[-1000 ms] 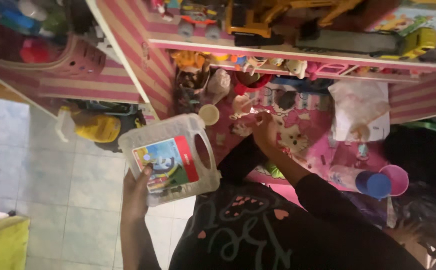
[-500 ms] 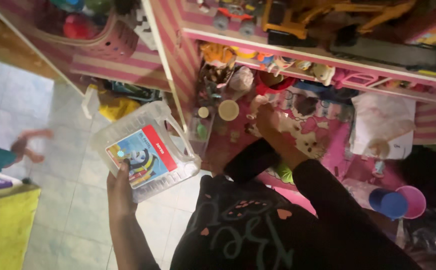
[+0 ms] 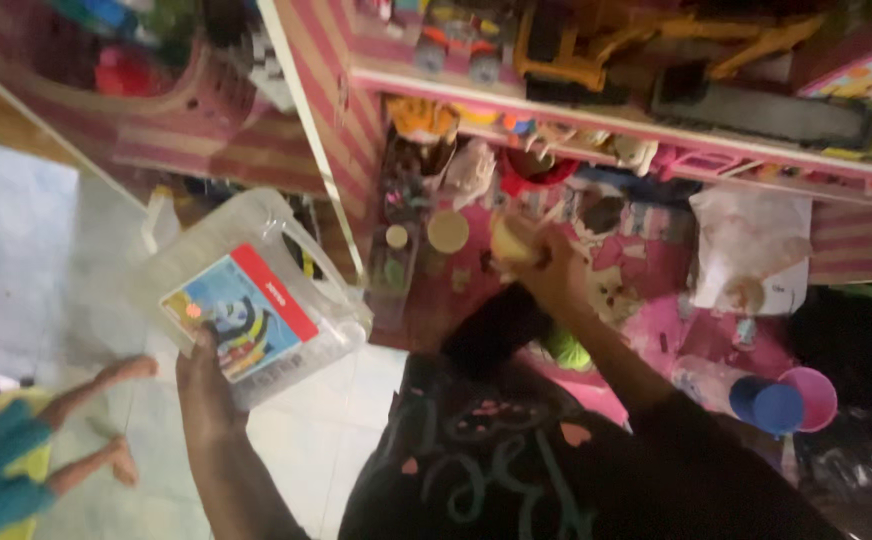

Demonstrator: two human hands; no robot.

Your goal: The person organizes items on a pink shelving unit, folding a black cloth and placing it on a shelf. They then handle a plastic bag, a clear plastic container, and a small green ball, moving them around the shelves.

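The left hand (image 3: 206, 385) grips the clear plastic box (image 3: 246, 300) at middle left; the box now sits lower and farther left than a second ago. The right hand (image 3: 546, 265), near the middle on the pink shelf (image 3: 646, 270), now closes around a small pale toy (image 3: 509, 240). It is blurry, so the toy's kind stays unclear. Bare legs (image 3: 106, 420) now show at lower left.

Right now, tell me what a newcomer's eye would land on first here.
The clear plastic case with a red and blue picture label stands out most, held up by the left hand over the tiled floor. To its right, the right hand grips a small pale toy at the crowded pink striped shelf.
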